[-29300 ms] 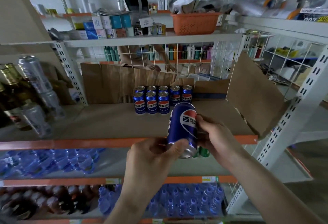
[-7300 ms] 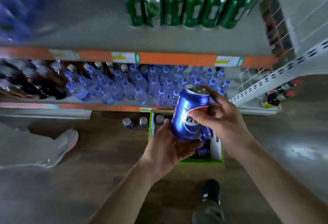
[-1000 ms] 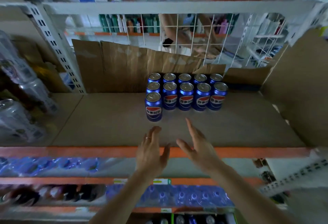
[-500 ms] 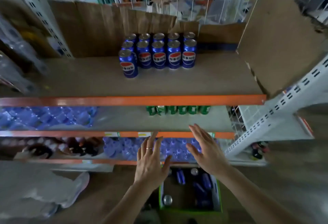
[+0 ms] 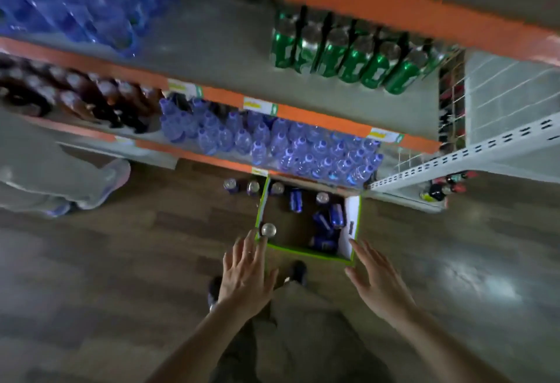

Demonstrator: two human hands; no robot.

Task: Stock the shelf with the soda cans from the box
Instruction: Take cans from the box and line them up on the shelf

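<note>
Now I see my left hand and right hand low in the frame, fingers spread, holding nothing. Just above them sits the green-edged box on the wood floor, blue soda cans inside (some upright, some lying), below the water bottles.

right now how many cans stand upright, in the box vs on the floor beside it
upright cans in the box: 3
upright cans on the floor left of it: 2
total: 5
the lying cans in the box overlap and blur, so no count for them
</note>
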